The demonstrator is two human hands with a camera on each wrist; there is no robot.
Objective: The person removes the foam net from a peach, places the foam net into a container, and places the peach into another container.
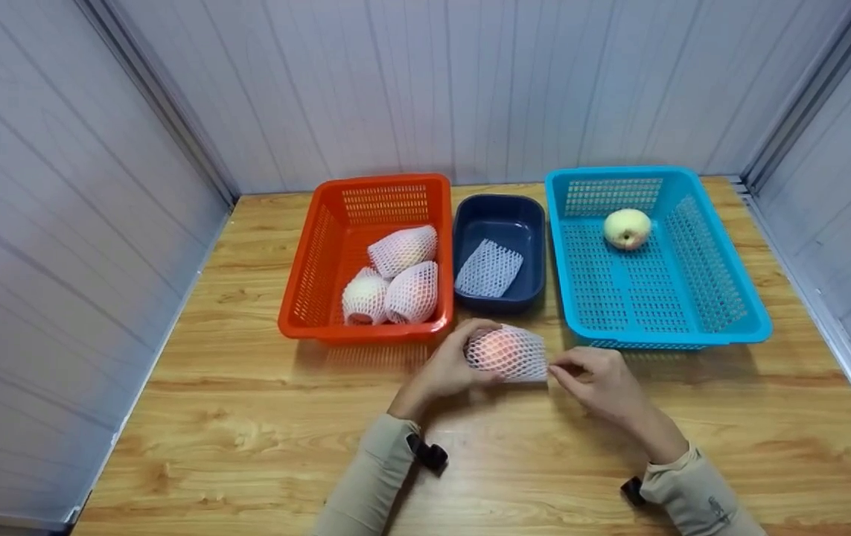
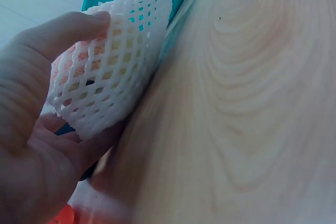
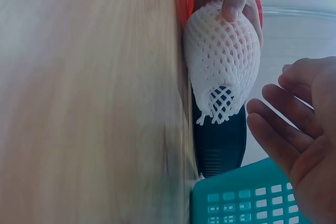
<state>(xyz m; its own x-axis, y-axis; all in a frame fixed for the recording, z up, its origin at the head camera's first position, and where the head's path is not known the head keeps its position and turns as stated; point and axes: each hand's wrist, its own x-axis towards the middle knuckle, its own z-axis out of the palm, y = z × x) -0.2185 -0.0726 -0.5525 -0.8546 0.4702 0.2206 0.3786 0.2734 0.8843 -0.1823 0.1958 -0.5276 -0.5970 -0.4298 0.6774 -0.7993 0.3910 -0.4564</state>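
My left hand [image 1: 456,363] grips an apple [image 1: 498,351] wrapped in a white foam net sleeve [image 1: 533,357], low over the table in front of the small navy tub. In the left wrist view the thumb presses on the netting [image 2: 113,61] and other fingers pass beneath the fruit. The sleeve's loose end points toward my right hand [image 1: 604,383], whose fingers are loosely bent beside that end. From the right wrist view, a gap shows between these fingers [image 3: 273,129] and the net's opening, and they hold nothing.
An orange-red basket [image 1: 365,331] at left contains several net-wrapped apples [image 1: 410,292]. The navy tub [image 1: 499,304] in the middle holds a flat foam net [image 1: 489,269]. In the blue basket [image 1: 663,336] at right lies a bare apple [image 1: 627,228]. Pale panel walls [image 1: 425,89] enclose the wooden table [image 1: 246,417].
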